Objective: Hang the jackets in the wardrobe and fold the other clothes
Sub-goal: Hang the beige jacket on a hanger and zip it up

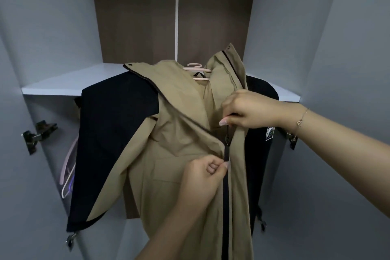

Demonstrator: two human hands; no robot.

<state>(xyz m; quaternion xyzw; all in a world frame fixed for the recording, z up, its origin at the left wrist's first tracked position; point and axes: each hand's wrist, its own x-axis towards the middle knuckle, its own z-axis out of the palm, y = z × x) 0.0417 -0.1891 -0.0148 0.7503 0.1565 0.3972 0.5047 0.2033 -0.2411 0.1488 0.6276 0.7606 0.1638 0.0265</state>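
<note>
- right hand (253,110) is pinching the black zipper pull (227,136) up top, fingers curled round the placket edge
- left hand (202,175) pinches the closed zip just below it, keeping the fabric taut
- the zip runs straight up-down, so the slider's way is up toward the collar
- the khaki-and-black nylon jacket (173,143) hangs on a pale pink plastic hanger (197,69) inside the grey wardrobe (63,82)

White shelf (69,82) spans wardrobe (135,17) mid-frame, brown back panel above it. Pink hanger (197,67) at upper centre carries tan-and-black jacket (168,133), which covers the shelf's middle edge. Spare hangers (68,177) lower left below the shelf.
</note>
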